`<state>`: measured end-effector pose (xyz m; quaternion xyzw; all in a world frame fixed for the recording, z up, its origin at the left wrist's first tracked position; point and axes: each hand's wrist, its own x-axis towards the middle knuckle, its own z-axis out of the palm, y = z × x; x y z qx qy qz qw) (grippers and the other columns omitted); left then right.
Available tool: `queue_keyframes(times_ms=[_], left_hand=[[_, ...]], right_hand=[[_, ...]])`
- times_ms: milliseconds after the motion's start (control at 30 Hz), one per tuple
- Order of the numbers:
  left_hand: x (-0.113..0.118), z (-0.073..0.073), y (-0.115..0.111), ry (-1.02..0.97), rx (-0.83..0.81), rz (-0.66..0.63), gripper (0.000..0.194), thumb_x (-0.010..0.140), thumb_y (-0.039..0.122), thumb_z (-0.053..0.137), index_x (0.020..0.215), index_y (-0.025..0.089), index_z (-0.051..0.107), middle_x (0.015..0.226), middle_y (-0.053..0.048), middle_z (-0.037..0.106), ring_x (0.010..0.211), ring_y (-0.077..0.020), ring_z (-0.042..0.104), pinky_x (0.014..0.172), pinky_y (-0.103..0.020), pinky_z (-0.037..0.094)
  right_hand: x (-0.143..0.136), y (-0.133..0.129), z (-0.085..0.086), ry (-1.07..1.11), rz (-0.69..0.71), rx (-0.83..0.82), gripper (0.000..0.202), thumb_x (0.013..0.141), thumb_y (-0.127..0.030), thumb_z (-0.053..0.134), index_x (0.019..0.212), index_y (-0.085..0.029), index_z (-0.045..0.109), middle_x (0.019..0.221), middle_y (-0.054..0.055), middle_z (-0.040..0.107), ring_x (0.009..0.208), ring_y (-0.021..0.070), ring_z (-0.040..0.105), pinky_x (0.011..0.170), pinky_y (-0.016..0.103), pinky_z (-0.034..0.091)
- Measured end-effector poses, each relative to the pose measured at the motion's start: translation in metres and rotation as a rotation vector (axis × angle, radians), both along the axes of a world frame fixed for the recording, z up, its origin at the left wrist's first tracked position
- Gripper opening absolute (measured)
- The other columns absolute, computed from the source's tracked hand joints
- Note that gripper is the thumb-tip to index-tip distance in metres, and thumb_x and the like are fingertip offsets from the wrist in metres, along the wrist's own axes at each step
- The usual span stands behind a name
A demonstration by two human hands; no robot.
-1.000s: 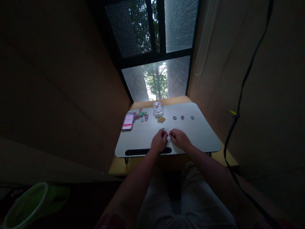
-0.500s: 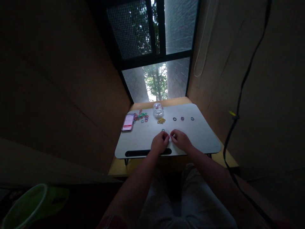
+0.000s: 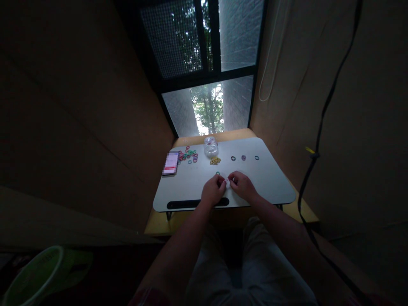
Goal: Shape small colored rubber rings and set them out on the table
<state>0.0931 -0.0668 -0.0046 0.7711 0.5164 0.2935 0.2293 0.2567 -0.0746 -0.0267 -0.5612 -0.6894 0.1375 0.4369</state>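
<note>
Over the front middle of the white folding table (image 3: 267,182), my left hand (image 3: 213,190) and my right hand (image 3: 242,186) face each other with their fingertips pinched. A thin pinkish elastic band (image 3: 227,180) is drawn out between them, small and partly hidden by the fingers. Just beyond my left hand lies a green ring-shaped band (image 3: 218,173). Farther back is a small heap of yellow bands (image 3: 215,161), in front of a clear plastic jar (image 3: 211,148). To the right, a dark band (image 3: 233,158), a purple band (image 3: 243,157) and a teal band (image 3: 256,157) lie apart in a row.
A loose pile of red, green and purple bands (image 3: 188,155) lies at the back left, beside a phone (image 3: 171,163). A black slot (image 3: 183,204) runs along the table's front edge. A dark cable (image 3: 321,119) hangs at the right; a green basket (image 3: 35,276) stands lower left.
My fingertips have moved slightly apart, and the pinkish band now shows stretched between them. The things on the table lie as before.
</note>
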Motion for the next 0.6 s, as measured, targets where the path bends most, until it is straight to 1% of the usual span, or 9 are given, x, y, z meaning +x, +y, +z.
queue_keyframes(times_ms=[300,600], left_hand=[[-0.0001,0.0019,-0.0004,-0.013,-0.006,0.002,0.014,0.086,0.032,0.053,0.094,0.022,0.057,0.081,0.000,0.065,0.073,-0.0124,0.058,0.067,-0.024,0.041],[-0.0002,0.0000,0.0001,-0.018,0.005,0.006,0.013,0.086,0.032,0.053,0.093,0.022,0.056,0.082,0.000,0.065,0.073,-0.0125,0.058,0.067,-0.024,0.041]], right_hand=[[-0.0008,-0.0016,0.0034,-0.009,-0.005,-0.011,0.012,0.073,-0.013,0.052,0.081,-0.018,0.060,0.075,0.001,0.060,0.064,0.0128,0.052,0.064,0.025,0.041],[-0.0006,-0.0008,0.0017,-0.001,-0.008,-0.031,0.011,0.074,-0.014,0.054,0.082,-0.018,0.061,0.072,0.000,0.059,0.062,0.0123,0.052,0.064,0.025,0.041]])
